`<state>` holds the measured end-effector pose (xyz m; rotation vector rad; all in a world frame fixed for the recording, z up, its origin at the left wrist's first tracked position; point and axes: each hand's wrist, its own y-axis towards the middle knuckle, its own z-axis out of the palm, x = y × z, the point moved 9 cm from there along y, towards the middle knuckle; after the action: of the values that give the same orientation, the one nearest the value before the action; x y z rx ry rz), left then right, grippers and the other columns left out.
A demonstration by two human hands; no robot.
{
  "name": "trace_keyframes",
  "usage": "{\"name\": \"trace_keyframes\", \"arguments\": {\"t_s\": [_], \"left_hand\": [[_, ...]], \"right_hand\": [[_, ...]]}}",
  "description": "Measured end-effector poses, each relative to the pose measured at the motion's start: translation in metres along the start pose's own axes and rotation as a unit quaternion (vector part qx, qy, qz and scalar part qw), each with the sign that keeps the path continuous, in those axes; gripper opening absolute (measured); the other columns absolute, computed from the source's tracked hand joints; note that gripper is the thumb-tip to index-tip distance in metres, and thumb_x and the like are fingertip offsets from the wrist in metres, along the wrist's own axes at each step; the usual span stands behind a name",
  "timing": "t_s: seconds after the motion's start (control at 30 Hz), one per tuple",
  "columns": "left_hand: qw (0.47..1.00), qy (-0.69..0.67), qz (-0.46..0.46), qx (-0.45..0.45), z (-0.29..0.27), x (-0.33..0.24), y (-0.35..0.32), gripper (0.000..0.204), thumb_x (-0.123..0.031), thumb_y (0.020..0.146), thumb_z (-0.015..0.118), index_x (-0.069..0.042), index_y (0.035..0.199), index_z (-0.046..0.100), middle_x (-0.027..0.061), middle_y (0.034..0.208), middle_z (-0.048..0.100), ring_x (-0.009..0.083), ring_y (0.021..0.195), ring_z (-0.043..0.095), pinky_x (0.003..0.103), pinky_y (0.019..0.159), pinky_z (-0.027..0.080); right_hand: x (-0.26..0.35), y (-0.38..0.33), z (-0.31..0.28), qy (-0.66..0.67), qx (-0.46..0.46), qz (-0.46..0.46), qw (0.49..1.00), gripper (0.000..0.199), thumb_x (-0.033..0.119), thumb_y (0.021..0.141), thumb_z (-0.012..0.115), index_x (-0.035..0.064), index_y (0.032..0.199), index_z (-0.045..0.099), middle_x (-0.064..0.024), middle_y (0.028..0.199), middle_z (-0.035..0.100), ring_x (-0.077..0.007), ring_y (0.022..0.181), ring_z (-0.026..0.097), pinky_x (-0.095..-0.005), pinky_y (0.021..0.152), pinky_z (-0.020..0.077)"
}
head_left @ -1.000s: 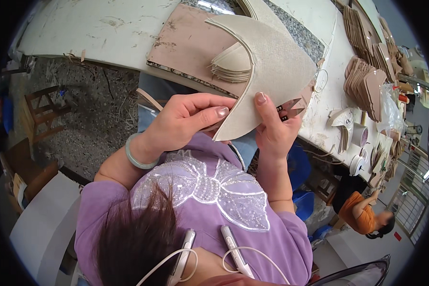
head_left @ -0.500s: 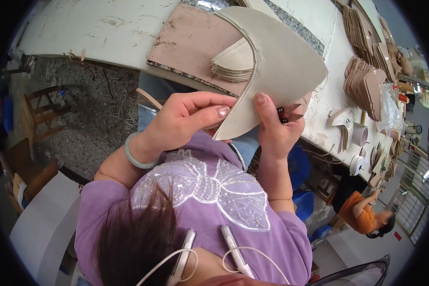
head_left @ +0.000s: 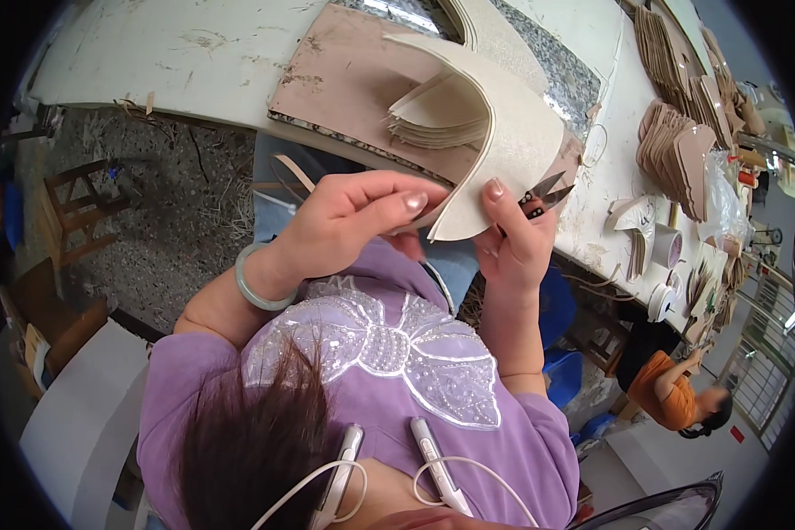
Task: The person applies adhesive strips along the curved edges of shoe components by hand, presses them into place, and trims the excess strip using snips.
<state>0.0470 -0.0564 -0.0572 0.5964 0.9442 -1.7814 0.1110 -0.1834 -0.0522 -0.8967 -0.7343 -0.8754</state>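
A curved beige shoe-upper-like piece [head_left: 519,132], bent over into an arch, is held above the table's edge. My left hand [head_left: 358,216] is closed, pinching its lower left edge between thumb and fingers; the fingertips go partly behind it. My right hand [head_left: 519,234] is closed too, its thumb pressed on the lower right of the piece. Thread snips [head_left: 546,194] with dark handles are tucked in that same hand, blades pointing up and right. Behind the piece, a small stack of beige cut pieces [head_left: 437,119] lies on a pinkish board [head_left: 336,79].
More beige pieces [head_left: 503,53] lie at the board's far side. On the white table [head_left: 194,53], stacks of brown cut pieces [head_left: 676,159], a clear plastic bag [head_left: 723,199] and a white spool [head_left: 661,305] stand to the right. A wooden stool [head_left: 79,208] is at left; a person in orange [head_left: 667,389] is at right.
The beige piece has been bent and tipped, so it looks narrower and uncovers the pieces behind it. My right hand has shifted slightly, and the snips' blades show more fully.
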Motion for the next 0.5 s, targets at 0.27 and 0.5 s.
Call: {"name": "trace_keyframes", "arguments": {"t_s": [0.27,0.5], "left_hand": [[0.996,0.072,0.048,0.031,0.0049,-0.0071,-0.0081,0.028,0.001,0.085,0.052,0.007,0.112,0.056,0.0087,0.091,0.063,0.0095,0.071,0.060,0.022,0.065,0.050],[0.993,0.104,0.055,0.020,0.0037,-0.0075,-0.0105,0.030,0.003,0.084,0.050,0.009,0.113,0.053,0.0114,0.092,0.062,0.0134,0.075,0.061,0.023,0.068,0.051]], "right_hand": [[0.0016,0.0027,-0.0009,-0.012,0.007,-0.038,0.999,0.026,0.006,0.080,0.065,-0.0025,0.102,0.055,-0.0043,0.079,0.058,-0.0036,0.053,0.045,-0.0181,0.038,0.0255],[0.0024,0.0001,-0.0053,-0.037,-0.049,-0.060,0.996,0.026,0.004,0.080,0.065,-0.0012,0.103,0.054,-0.0053,0.086,0.060,-0.0065,0.063,0.053,-0.0177,0.046,0.0369]]}}
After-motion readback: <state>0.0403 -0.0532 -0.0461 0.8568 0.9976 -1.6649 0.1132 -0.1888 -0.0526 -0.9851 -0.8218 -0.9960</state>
